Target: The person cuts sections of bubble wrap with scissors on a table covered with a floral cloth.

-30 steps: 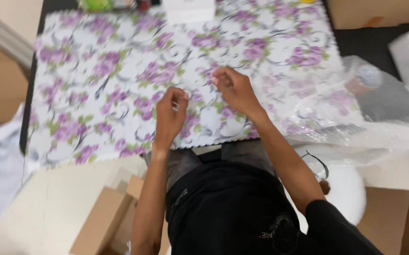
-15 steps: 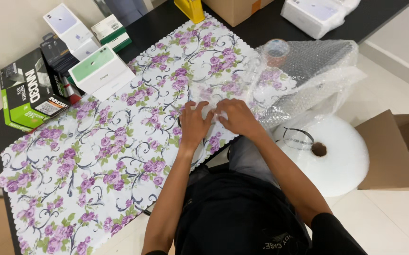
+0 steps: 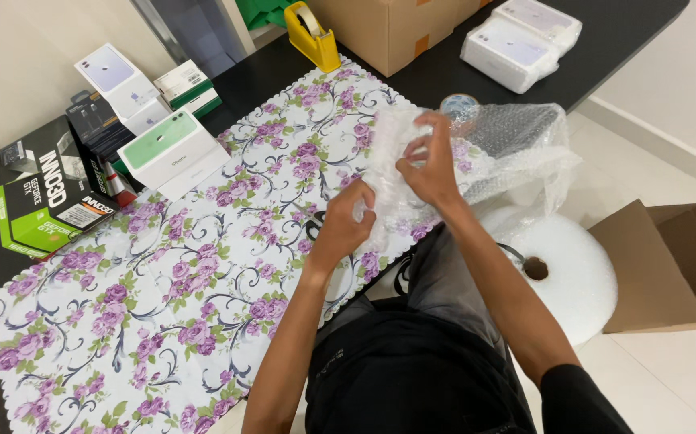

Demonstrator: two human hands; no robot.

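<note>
both hands on a bubble-wrapped bundle (image 3: 392, 173) at the near right edge of the flowered table cloth (image 3: 163, 297), just in front of the person's lap. left hand (image 3: 344, 227) is closed around the bundle's near, lower end, fingers curled over the wrap; right hand (image 3: 428, 165) pinches the wrap at the far, upper end, thumb and fingers nearly together with film between them. what is inside the wrap cannot be made out. the bundle reads as an elongated packet, long axis running from the left hand up and away toward the tape roll (image 3: 459, 106), slightly tilted to the right; far end points to the back of the table. loose bubble wrap sheet (image 3: 524, 149) trails off the right side toward the big roll of bubble wrap (image 3: 573, 277) on the floor. judgement: to wrap well, keep the near end anchored, pull the film taut along the long axis, and fold the far flap flat before letting go. yellow tape dispenser (image 3: 312, 36) stands well apart, at the back.
</note>
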